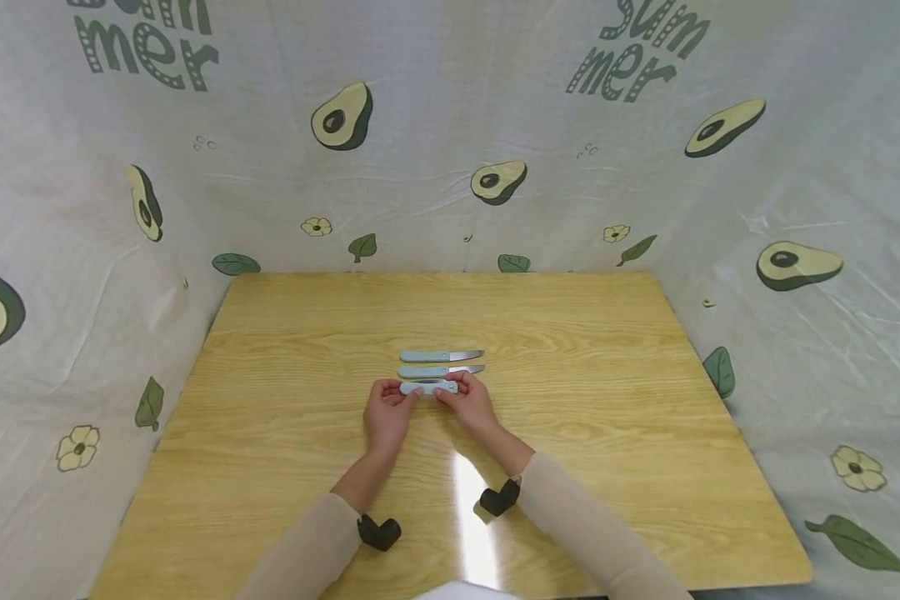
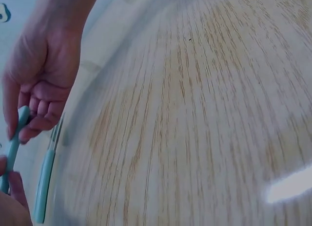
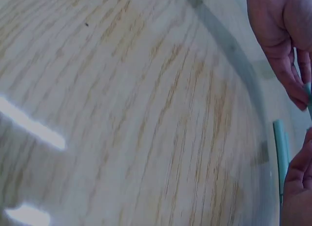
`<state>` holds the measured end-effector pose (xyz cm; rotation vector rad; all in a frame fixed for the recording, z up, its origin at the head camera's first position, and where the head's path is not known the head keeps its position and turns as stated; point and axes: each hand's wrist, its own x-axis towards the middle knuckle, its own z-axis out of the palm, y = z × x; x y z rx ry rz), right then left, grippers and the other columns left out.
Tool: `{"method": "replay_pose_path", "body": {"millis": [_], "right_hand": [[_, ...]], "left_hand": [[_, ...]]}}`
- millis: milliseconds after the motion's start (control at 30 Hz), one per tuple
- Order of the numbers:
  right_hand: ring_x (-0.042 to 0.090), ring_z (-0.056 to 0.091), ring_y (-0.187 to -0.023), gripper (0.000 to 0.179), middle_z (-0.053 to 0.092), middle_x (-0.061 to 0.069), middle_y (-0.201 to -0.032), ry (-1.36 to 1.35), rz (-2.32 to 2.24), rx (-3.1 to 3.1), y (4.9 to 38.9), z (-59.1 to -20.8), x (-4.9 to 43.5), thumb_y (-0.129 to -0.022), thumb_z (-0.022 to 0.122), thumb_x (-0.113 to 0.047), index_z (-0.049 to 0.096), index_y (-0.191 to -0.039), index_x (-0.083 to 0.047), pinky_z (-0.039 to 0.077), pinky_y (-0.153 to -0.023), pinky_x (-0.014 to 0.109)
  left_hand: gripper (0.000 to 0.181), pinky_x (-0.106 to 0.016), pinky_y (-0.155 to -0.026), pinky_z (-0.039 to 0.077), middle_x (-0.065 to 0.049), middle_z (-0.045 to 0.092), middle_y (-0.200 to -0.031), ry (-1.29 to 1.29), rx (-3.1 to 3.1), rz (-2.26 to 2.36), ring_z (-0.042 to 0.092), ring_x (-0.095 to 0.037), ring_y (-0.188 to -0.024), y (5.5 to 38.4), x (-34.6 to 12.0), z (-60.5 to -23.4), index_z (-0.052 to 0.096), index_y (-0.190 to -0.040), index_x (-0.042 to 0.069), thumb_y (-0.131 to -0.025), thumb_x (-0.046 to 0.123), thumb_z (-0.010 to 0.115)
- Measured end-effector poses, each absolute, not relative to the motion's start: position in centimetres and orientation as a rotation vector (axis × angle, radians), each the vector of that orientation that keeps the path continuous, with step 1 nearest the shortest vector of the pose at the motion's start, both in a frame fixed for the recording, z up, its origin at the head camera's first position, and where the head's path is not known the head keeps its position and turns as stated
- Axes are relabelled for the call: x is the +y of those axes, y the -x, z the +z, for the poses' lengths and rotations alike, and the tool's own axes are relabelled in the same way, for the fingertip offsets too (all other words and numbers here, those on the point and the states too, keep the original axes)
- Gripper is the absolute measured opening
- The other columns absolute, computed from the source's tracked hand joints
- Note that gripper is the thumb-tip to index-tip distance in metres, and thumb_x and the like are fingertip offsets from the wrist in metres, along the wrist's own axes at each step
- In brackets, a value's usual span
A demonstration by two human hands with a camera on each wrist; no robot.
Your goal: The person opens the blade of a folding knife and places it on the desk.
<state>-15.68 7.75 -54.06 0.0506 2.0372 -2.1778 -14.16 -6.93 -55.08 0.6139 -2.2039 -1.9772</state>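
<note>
Both hands hold a folding knife with a light blue handle (image 1: 423, 388), kept level between them. My left hand (image 1: 387, 412) pinches its left end, and my right hand (image 1: 471, 404) pinches the right end. No blade sticks out of it; a dark strip shows along its upper edge. Just beyond lie two matching knives, the nearer knife (image 1: 423, 372) and the farther knife (image 1: 423, 357), parallel, with blades out to the right. In the left wrist view the right hand (image 2: 46, 65) is at top left, and the left hand (image 2: 12, 206) is partly cut off.
All of this is on a wood-grain table (image 1: 285, 333). A pale curtain (image 1: 420, 150) printed with avocados and leaves surrounds its back and sides. Black wrist mounts (image 1: 378, 533) sit at both sleeve cuffs. Light glares off the tabletop between the forearms.
</note>
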Motion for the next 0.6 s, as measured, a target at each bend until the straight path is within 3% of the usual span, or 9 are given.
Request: {"method": "replay_pose_path", "body": {"millis": [167, 333, 433, 600], "right_hand": [[0.002, 0.057, -0.070, 0.023, 0.066, 0.005, -0.084, 0.128, -1.860, 2.234, 15.5, -52.0, 9.0, -0.089, 0.066, -0.004, 0.063, -0.106, 0.011, 0.051, -0.066, 0.017], [0.003, 0.052, -0.069, 0.022, 0.064, -0.002, -0.079, 0.167, -1.755, 2.269, 16.4, -53.5, 9.7, -0.090, 0.068, -0.012, 0.068, -0.104, 0.005, 0.046, -0.061, 0.017], [0.004, 0.052, -0.070, 0.021, 0.065, -0.006, -0.082, 0.130, -1.749, 2.220, 16.9, -54.5, 10.0, -0.089, 0.069, -0.013, 0.069, -0.103, 0.003, 0.046, -0.062, 0.018], [0.005, 0.053, -0.075, 0.021, 0.064, -0.005, -0.087, 0.149, -1.698, 2.161, 17.2, -54.3, 10.4, -0.090, 0.069, -0.015, 0.068, -0.101, 0.002, 0.046, -0.065, 0.020]], "left_hand": [[0.036, -0.014, -0.059, 0.050, -0.007, 0.059, -0.090, -0.515, -2.277, -2.029, 0.057, -0.009, -0.073, 14.2, -6.9, -55.1, 0.057, -0.102, 0.003, -0.077, 0.011, 0.082], [0.035, -0.015, -0.060, 0.049, -0.004, 0.058, -0.085, -0.494, -2.388, -2.017, 0.055, -0.011, -0.074, 14.3, -6.8, -54.9, 0.057, -0.099, 0.004, -0.077, 0.015, 0.082], [0.031, -0.019, -0.065, 0.055, -0.002, 0.058, -0.081, -0.465, -2.392, -2.129, 0.059, -0.011, -0.074, 14.5, -7.0, -55.0, 0.056, -0.098, 0.002, -0.079, 0.011, 0.079], [0.021, -0.034, -0.079, 0.061, -0.002, 0.059, -0.075, -0.377, -2.282, -2.456, 0.069, -0.016, -0.073, 15.0, -7.6, -55.2, 0.057, -0.098, -0.004, -0.083, -0.002, 0.071]]}}
